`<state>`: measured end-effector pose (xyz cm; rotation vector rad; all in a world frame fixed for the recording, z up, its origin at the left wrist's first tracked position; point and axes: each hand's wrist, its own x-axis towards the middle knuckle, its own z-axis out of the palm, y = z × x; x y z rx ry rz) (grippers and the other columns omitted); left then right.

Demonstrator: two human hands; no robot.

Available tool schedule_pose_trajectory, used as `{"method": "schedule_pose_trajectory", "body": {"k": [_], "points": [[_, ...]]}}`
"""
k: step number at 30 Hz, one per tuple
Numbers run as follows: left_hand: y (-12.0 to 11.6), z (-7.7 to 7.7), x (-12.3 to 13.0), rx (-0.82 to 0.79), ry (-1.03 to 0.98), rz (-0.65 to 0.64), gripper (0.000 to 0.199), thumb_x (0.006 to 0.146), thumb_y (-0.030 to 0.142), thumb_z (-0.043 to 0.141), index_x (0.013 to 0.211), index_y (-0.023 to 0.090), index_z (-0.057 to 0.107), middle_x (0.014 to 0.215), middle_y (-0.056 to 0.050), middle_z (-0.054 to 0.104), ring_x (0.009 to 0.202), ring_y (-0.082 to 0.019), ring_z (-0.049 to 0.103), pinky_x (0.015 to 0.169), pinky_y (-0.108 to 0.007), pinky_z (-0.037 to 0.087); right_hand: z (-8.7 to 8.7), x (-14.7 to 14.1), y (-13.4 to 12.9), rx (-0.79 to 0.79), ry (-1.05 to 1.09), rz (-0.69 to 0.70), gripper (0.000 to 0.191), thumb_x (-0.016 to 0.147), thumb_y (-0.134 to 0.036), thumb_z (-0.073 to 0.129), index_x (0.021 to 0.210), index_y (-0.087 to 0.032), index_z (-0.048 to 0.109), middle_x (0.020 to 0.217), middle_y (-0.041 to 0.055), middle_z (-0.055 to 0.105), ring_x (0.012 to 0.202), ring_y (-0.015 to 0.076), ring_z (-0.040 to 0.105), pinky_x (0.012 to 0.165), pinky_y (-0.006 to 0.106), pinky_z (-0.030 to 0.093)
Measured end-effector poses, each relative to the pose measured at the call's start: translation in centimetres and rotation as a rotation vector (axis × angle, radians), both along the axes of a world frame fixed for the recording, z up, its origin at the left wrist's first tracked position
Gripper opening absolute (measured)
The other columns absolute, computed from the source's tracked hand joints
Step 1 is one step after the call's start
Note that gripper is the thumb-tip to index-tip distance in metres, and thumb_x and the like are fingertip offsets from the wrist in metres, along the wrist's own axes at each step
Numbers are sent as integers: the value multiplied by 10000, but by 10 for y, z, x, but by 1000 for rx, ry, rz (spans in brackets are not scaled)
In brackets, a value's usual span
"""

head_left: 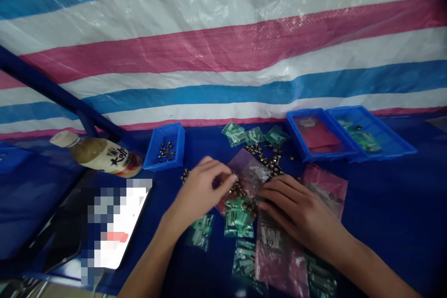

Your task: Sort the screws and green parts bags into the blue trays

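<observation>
A person's two bare hands work over a blue worktop (pixel 394 205), one on each side of a purple bag (pixel 244 162). The left hand (pixel 202 192) is just left of the bag, thumb and forefinger curving toward each other at its near left part; whether this grip has anything in it, I cannot tell. Small screws (pixel 237 190) lie right beside those fingertips, at the bag's near end, so the left hand is the nearer one to them. The right hand (pixel 302 205) is to the bag's right, fingers reaching over the top of a pink bag (pixel 279 253); I cannot tell whether its grip is closed on it. The pink bag's long axis runs toward the wearer, nearer than the purple bag and partly hidden by the hand.

Green packets (pixel 239 219) sit just on the near side of the purple bag, between the hands. More screws (pixel 274 163) scatter beyond its right side. Farther left of it stand a small tray (pixel 164 146) holding screws and a bottle (pixel 104 154); beyond it to the right are two trays of bags and packets. A striped sheet (pixel 209 51) hangs behind.
</observation>
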<state>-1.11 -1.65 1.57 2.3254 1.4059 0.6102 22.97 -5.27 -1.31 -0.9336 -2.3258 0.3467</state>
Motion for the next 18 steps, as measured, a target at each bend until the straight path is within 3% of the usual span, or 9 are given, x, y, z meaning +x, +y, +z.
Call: {"method": "schedule_pose_trajectory", "body": {"k": [3,5,7,11,15,18], "points": [[13,4,-43,250,301,353,262,948,392,517,798,199,613,820,-47,658,899,-247,548,792,-343,427,-1,0,0,-21,-15,-17,139,942,-200,561,1055,-166,635,992,70,658,977,217,583,860,390,512],[18,8,-71,313,460,556,292,945,438,496,825,199,613,825,-68,656,892,-279,550,772,-364,430,-1,1,-1,-30,-31,-22,141,951,-206,543,1045,-170,641,990,73,660,974,219,586,851,394,517],[20,11,-89,315,552,652,319,948,466,470,885,194,624,846,-85,658,887,-291,563,801,-384,433,0,1,-1,-40,-44,-25,145,955,-208,533,1043,-171,643,991,78,661,973,223,585,847,402,519],[16,15,-91,311,577,677,319,957,456,444,966,200,634,863,-79,667,899,-289,588,829,-386,442,1,2,-1,-29,-44,-27,143,959,-205,525,1013,-182,654,981,79,662,968,225,584,840,409,520],[12,17,-74,157,527,531,205,942,370,492,944,236,647,880,-44,692,869,-260,631,752,-336,461,2,2,0,-10,-37,-47,142,957,-181,520,978,-174,660,960,80,659,950,222,582,828,404,519],[8,16,-71,14,507,433,184,931,278,500,999,268,671,1016,-28,709,875,-244,672,744,-321,472,3,1,0,0,-38,-46,139,954,-166,520,959,-157,658,949,84,657,937,219,582,814,393,520]]}}
